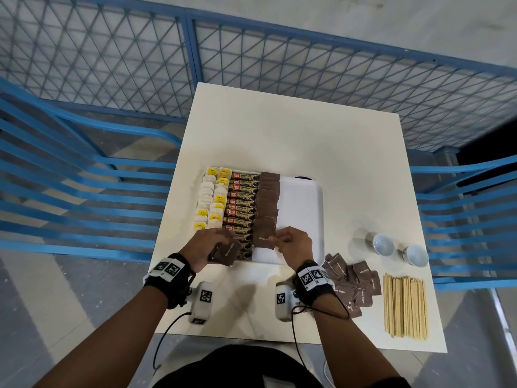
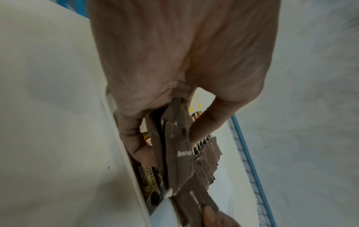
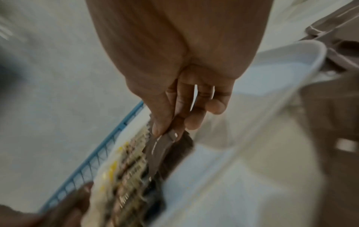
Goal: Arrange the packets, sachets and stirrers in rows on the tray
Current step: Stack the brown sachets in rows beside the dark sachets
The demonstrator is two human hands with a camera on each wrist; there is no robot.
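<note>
From the head camera, a white tray [image 1: 300, 203] sat on a white table [image 1: 293, 135], its left part filled with rows: tea bags [image 1: 209, 203] with yellow tags at the far left, then Great Taste coffee granule sticks [image 1: 242, 205], then a column of overlapping brown sugar sachets [image 1: 268, 203]. The left hand [image 1: 208, 246] curled around a small stack of brown sachets [image 1: 228, 254] at the tray's near edge. The right hand [image 1: 295, 245] pinched the right edge of the nearest brown sachet [image 1: 262, 243] at the near end of the column. On the table to the right lay a loose pile of brown sachets [image 1: 354, 284], a bundle of wooden stirrers [image 1: 405, 305] beside it, and two white cups [image 1: 398, 249] farther back.

In the left wrist view, the left hand [image 2: 174, 69] clamped the fanned stack [image 2: 180, 145] between thumb and fingers, above the coffee sticks [image 2: 149, 181] and the tray's rim [image 2: 124, 161].

The right wrist view was blurred; the right hand [image 3: 184, 76] held the sachet [image 3: 159, 147] pinched between thumb and forefinger, other fingers curled, over the tray [image 3: 272, 73].
</note>
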